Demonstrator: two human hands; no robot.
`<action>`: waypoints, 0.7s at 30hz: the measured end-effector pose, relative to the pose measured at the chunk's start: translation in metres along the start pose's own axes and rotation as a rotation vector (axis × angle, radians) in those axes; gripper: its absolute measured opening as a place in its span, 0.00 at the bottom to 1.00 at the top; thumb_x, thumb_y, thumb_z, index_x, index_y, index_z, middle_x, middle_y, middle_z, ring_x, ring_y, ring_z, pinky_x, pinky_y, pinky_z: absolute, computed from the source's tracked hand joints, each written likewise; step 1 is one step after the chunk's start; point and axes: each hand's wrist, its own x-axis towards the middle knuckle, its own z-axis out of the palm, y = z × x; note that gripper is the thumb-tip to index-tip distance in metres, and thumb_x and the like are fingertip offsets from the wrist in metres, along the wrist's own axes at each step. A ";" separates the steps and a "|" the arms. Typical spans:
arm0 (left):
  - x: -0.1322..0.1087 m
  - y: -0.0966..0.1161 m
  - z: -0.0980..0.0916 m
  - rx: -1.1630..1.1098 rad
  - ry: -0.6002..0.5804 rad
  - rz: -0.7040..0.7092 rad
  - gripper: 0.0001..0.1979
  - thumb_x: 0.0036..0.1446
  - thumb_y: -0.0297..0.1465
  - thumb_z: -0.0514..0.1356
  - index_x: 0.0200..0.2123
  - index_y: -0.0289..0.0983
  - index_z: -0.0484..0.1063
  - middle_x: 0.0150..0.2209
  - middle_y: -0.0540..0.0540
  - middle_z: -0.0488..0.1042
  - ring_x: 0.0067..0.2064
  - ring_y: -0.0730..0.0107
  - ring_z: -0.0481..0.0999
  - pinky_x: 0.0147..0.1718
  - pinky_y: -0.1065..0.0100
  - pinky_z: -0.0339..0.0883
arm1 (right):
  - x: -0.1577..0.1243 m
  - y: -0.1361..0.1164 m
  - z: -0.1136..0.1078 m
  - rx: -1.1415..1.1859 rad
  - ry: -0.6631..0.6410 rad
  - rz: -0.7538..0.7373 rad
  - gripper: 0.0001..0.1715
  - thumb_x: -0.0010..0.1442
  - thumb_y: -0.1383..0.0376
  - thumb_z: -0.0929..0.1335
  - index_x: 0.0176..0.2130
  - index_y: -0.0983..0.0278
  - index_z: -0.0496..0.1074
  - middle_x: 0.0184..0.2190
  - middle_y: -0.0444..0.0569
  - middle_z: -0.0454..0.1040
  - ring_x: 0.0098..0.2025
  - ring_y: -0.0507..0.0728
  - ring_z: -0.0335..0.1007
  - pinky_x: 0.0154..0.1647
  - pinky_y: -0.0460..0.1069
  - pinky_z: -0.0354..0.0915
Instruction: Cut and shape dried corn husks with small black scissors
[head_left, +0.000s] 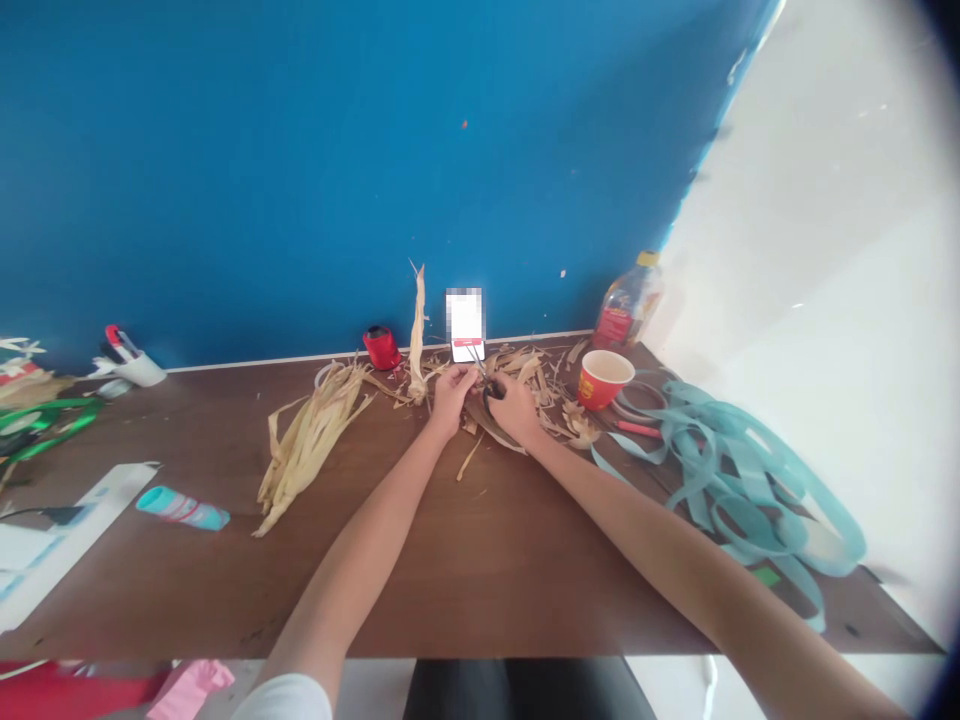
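Observation:
Over the far middle of the table, my right hand (514,405) is closed round the black handles of a pair of scissors (477,358), blades pointing up and away. Close on its left, my left hand (452,396) is closed in a pinch near the blades. What it pinches is too small to make out. Dry corn husk scraps (536,378) lie around and behind both hands. An upright piece of husk (418,330) rises just left of them, and a bundle of corn husks (315,430) lies farther left. Behind the scissors stands a lit phone (466,325).
To the right are a red paper cup (600,385), a plastic bottle (628,305) and a loose heap of teal ribbon (720,450). A red ribbon roll (382,348), a pen cup (142,368), a blue tube (182,508) and a power strip (82,530) are leftward. A blue wall (300,180) backs the table.

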 end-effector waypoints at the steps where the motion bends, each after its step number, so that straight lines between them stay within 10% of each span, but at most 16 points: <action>1: 0.000 0.000 0.000 0.004 0.000 0.000 0.14 0.48 0.39 0.67 0.30 0.35 0.72 0.27 0.50 0.72 0.26 0.78 0.68 0.28 0.73 0.62 | 0.000 0.000 0.000 0.004 -0.001 -0.004 0.15 0.52 0.62 0.66 0.40 0.60 0.76 0.31 0.47 0.78 0.33 0.58 0.71 0.33 0.48 0.62; 21: 0.002 -0.001 -0.003 -0.087 0.037 -0.002 0.12 0.47 0.36 0.67 0.28 0.35 0.70 0.25 0.51 0.70 0.24 0.80 0.66 0.25 0.73 0.59 | 0.001 0.004 0.003 -0.034 -0.027 -0.054 0.16 0.52 0.65 0.66 0.41 0.59 0.77 0.34 0.47 0.79 0.35 0.58 0.72 0.36 0.49 0.63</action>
